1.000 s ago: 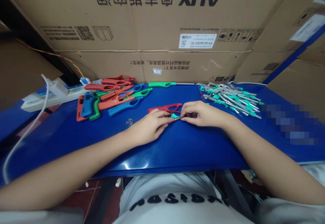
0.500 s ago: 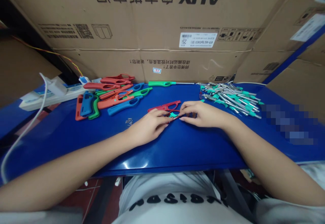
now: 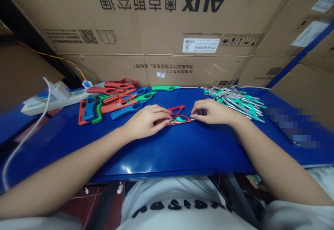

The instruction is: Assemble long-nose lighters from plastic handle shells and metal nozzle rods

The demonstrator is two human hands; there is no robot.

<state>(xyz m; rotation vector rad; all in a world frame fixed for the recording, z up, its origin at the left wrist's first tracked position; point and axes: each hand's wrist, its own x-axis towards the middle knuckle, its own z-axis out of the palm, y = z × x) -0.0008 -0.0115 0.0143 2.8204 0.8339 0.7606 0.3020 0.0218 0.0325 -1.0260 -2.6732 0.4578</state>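
Since the earlier frame, the left hand (image 3: 147, 121) and right hand (image 3: 212, 112) had drawn apart, baring more of the red lighter shell (image 3: 180, 123) at the centre of the frame, the left pinching its left end between thumb and fingers, the right nipping its narrow right tip. Its plastic looked light, stiff and slick (the teal trigger (image 3: 179, 119) probably sat loose), so gripping both ends seemed safest.

The left fingers (image 3: 158, 114) hide one end of the red casing (image 3: 180, 123) (its inner parts (image 3: 179, 118) too small to tell apart).
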